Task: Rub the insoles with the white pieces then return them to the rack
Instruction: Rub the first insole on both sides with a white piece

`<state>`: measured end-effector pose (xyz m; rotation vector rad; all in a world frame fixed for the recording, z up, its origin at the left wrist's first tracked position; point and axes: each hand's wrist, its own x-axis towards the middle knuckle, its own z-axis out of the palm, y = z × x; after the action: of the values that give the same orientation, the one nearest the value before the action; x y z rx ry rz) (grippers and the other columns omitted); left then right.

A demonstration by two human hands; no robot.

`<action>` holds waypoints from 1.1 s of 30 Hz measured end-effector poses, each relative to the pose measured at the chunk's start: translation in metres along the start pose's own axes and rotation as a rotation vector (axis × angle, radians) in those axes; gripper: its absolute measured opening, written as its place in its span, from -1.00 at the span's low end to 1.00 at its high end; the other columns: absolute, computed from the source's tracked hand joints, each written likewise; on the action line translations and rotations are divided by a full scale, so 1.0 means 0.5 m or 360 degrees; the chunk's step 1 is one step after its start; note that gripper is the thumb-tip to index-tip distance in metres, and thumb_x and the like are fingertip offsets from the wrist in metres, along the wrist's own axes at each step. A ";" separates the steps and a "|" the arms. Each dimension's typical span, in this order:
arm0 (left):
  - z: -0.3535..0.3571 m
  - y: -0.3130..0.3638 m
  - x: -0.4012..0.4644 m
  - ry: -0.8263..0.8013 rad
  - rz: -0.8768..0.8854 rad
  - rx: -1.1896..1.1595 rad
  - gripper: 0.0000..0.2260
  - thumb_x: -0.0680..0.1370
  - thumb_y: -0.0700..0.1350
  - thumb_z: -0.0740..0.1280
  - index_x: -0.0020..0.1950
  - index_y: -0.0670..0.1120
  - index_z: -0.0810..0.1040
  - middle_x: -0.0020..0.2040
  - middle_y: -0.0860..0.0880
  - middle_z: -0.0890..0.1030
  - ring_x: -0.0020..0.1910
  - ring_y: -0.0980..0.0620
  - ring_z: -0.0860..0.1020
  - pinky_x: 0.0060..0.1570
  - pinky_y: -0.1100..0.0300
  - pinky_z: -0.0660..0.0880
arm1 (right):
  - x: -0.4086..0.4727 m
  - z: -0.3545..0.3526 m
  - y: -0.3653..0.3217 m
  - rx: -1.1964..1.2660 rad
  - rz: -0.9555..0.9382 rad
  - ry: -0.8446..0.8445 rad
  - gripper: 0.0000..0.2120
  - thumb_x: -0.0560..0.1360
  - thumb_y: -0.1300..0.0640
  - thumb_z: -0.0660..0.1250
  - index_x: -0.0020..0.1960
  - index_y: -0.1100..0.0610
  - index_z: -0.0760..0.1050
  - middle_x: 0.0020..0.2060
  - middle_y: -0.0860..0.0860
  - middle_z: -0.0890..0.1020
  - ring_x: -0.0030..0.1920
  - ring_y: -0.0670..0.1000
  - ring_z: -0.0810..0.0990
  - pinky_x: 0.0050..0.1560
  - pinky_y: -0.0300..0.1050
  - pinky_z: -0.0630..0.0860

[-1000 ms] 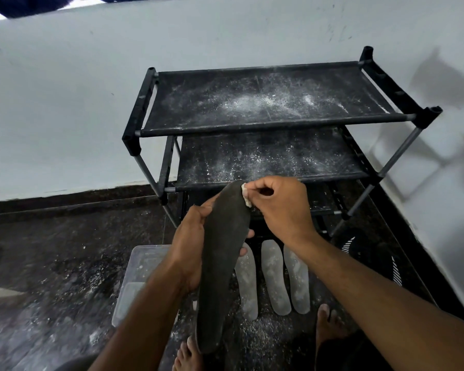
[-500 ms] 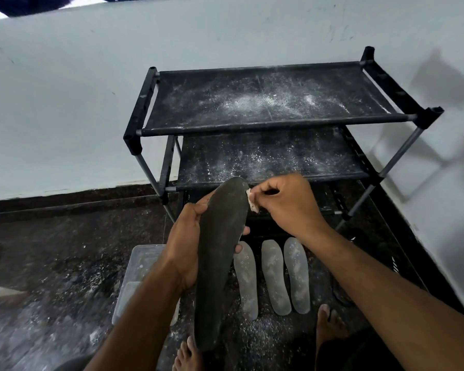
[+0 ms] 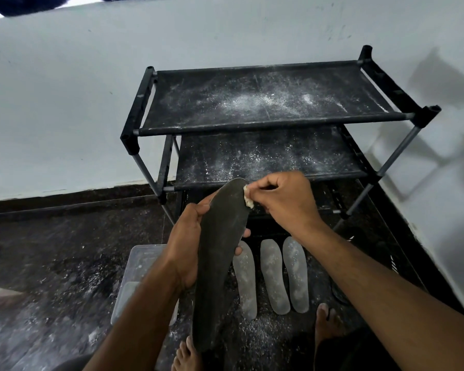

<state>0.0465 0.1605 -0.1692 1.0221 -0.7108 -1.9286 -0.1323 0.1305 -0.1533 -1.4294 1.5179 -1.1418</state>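
Note:
My left hand point(image 3: 184, 247) grips a dark grey insole point(image 3: 220, 253) around its middle and holds it upright, toe end up, in front of the black rack point(image 3: 265, 124). Against the insole's upper right edge my right hand point(image 3: 284, 199) pinches a small white piece point(image 3: 248, 200). Three dusted insoles point(image 3: 272, 275) lie side by side on the dark floor below the rack. Both rack shelves in view are bare and speckled with white powder.
A clear plastic container point(image 3: 134, 274) stands on the floor at my left, partly hidden by my left forearm. My bare feet point(image 3: 324, 322) show at the bottom. A white wall point(image 3: 65, 89) runs behind and to the right of the rack. White crumbs litter the floor.
My right hand with the white piece has slid a little along the insole's upper right edge, near the toe. The left hand and insole have barely shifted.

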 end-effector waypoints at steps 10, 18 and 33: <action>0.006 -0.010 0.001 -0.0016 -0.0023 0.0063 -0.54 0.70 -0.08 -0.05 0.39 0.03 0.57 0.26 -0.30 0.63 0.03 -0.35 0.61 -0.10 -0.09 0.52 | -0.003 -0.005 -0.011 -0.0063 -0.0027 0.0090 -0.89 0.40 0.31 0.46 -0.29 0.20 0.67 -0.37 -0.13 0.68 -0.36 -0.27 0.61 -0.33 -0.44 0.47; 0.014 -0.009 -0.001 -0.0008 -0.0013 0.0000 -0.54 0.69 -0.07 -0.03 0.30 0.07 0.65 0.26 -0.31 0.63 0.02 -0.33 0.62 -0.08 -0.08 0.51 | -0.004 -0.007 -0.011 -0.0083 -0.0001 0.0098 -0.86 0.38 0.36 0.45 -0.34 0.23 0.64 -0.42 -0.06 0.67 -0.45 -0.26 0.57 -0.42 -0.46 0.40; 0.012 -0.011 -0.001 0.0001 -0.0007 0.0059 -0.55 0.70 -0.07 -0.04 0.36 0.03 0.60 0.25 -0.32 0.63 0.05 -0.32 0.60 -0.05 -0.11 0.50 | -0.009 0.003 -0.013 -0.0270 -0.0022 -0.0020 -0.85 0.35 0.33 0.45 -0.39 0.22 0.62 -0.46 -0.02 0.65 -0.42 -0.17 0.61 -0.39 -0.44 0.43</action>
<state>0.0393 0.1643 -0.1701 1.0479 -0.7468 -1.9250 -0.1285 0.1348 -0.1480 -1.5584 1.6302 -1.0305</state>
